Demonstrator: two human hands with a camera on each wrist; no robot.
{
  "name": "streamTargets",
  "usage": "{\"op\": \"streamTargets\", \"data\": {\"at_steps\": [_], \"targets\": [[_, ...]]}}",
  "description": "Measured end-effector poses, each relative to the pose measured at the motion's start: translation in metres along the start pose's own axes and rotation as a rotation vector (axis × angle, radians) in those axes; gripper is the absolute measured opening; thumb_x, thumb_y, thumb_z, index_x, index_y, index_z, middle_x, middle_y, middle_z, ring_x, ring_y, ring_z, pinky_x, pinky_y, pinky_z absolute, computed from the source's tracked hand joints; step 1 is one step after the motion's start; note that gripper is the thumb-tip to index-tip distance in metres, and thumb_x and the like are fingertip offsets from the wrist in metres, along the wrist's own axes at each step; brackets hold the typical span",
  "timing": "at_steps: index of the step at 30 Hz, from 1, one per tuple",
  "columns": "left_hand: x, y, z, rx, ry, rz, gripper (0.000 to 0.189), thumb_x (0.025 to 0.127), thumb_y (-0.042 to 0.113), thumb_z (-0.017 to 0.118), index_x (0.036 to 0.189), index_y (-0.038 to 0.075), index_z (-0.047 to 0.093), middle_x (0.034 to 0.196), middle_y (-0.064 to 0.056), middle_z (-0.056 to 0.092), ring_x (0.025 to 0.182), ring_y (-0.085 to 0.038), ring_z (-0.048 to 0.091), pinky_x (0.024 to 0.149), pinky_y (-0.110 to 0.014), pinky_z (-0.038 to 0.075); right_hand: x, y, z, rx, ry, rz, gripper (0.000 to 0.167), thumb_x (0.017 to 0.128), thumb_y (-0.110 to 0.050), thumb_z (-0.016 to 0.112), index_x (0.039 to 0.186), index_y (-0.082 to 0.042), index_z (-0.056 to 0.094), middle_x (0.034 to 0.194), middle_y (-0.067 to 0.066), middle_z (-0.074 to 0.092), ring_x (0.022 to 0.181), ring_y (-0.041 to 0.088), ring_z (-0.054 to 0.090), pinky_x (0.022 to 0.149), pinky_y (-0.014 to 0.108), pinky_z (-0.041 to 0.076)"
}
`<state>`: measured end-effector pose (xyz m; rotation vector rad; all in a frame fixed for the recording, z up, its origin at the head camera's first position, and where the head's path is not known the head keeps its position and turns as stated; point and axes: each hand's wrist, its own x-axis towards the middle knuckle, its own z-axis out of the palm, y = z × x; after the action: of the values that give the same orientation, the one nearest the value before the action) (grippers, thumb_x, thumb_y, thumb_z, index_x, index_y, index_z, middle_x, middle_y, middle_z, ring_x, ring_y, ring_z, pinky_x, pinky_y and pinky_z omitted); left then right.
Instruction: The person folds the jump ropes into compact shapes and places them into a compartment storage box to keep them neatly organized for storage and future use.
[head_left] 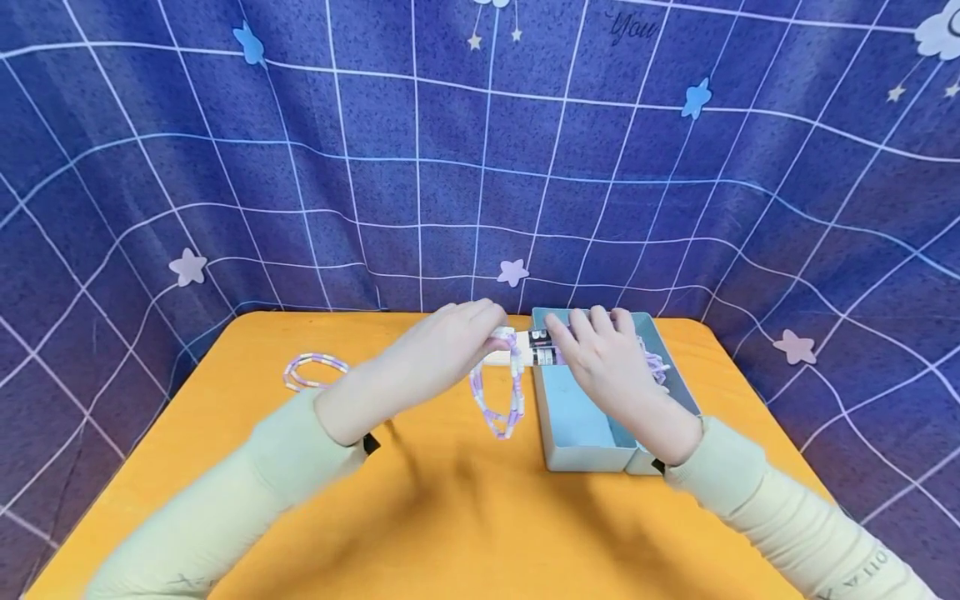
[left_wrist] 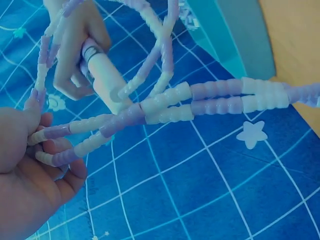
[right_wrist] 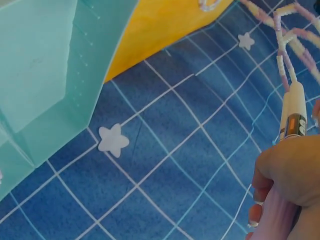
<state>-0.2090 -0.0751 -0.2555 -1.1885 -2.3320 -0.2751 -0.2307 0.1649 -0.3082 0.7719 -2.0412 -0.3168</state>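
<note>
Proximally, the left hand (head_left: 450,340) pinches a lavender-and-white beaded rope (head_left: 517,398), whose loop hangs above the yellow-orange table (head_left: 450,542); the right hand (head_left: 609,360) grips two white cylindrical handles (right_wrist: 298,100), overlapping a pale-blue rectangular box (head_left: 588,459) in the head view.

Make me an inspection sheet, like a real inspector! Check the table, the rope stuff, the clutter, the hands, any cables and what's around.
Surface: orange table, with a blue box on it.
Job's things: a white-and-purple beaded rope, raised off the table, and its pale handles.
Clutter: a beaded loop lies on the table's left; more beaded strands show in the box.
Left hand: pinches the rope.
Right hand: grips the handles, over the box.
Cables: nothing seen.
Surroundings: a blue curtain with white grid lines and stars hangs behind the table.
</note>
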Motion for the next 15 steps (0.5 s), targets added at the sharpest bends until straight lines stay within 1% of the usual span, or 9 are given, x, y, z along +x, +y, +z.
{"op": "streamTargets", "data": {"at_steps": [3,6,9,11,12,15], "targets": [[0.01,-0.002,0.0,-0.066,0.008,-0.036,0.016,0.093,0.021,0.057,0.098,0.006,0.056,0.084,-0.001,0.055,0.071,-0.015,0.053,0.069,-0.028,0.048,0.0,-0.005,-0.001,0.024,-0.001,-0.023,0.024,0.095,-0.008,0.033,0.115,-0.01,0.048,0.083,0.01,0.049,0.077,0.03,0.05,0.07,0.044,0.04],[0.017,-0.005,0.001,-0.111,0.007,-0.067,0.016,0.093,0.021,0.056,0.098,0.006,0.055,0.082,-0.001,0.055,0.071,-0.015,0.053,0.069,-0.028,0.048,-0.001,-0.01,-0.002,0.054,0.019,-0.037,0.026,0.096,-0.007,0.035,0.12,-0.011,0.044,0.082,0.009,0.047,0.076,0.028,0.048,0.072,0.044,0.04],[0.022,-0.01,0.002,-0.129,0.002,-0.089,0.017,0.093,0.021,0.056,0.099,0.005,0.055,0.082,-0.002,0.055,0.071,-0.016,0.053,0.069,-0.028,0.048,-0.002,-0.013,-0.002,0.081,0.044,-0.035,0.03,0.097,-0.009,0.036,0.127,-0.013,0.039,0.083,0.008,0.047,0.074,0.028,0.047,0.073,0.044,0.04],[0.024,-0.012,0.002,-0.133,-0.008,-0.106,0.017,0.094,0.021,0.055,0.1,0.005,0.054,0.081,-0.002,0.054,0.071,-0.017,0.052,0.069,-0.029,0.048,-0.003,-0.013,-0.002,0.09,0.059,-0.039,0.033,0.098,-0.009,0.035,0.13,-0.014,0.035,0.085,0.009,0.047,0.075,0.028,0.047,0.073,0.044,0.04],[0.025,-0.013,0.002,-0.137,-0.008,-0.115,0.017,0.094,0.022,0.055,0.1,0.005,0.054,0.082,-0.003,0.055,0.071,-0.017,0.052,0.07,-0.029,0.048,-0.003,-0.013,-0.002,0.095,0.063,-0.043,0.035,0.097,-0.009,0.036,0.132,-0.015,0.034,0.086,0.009,0.048,0.075,0.028,0.048,0.074,0.044,0.04],[0.027,-0.016,0.003,-0.142,0.003,-0.14,0.018,0.095,0.023,0.054,0.098,0.005,0.054,0.081,-0.003,0.055,0.071,-0.018,0.053,0.07,-0.031,0.048,-0.004,-0.014,-0.004,0.082,0.057,-0.065,0.04,0.095,-0.009,0.038,0.134,-0.02,0.035,0.086,0.01,0.049,0.076,0.029,0.048,0.074,0.045,0.041]]}}
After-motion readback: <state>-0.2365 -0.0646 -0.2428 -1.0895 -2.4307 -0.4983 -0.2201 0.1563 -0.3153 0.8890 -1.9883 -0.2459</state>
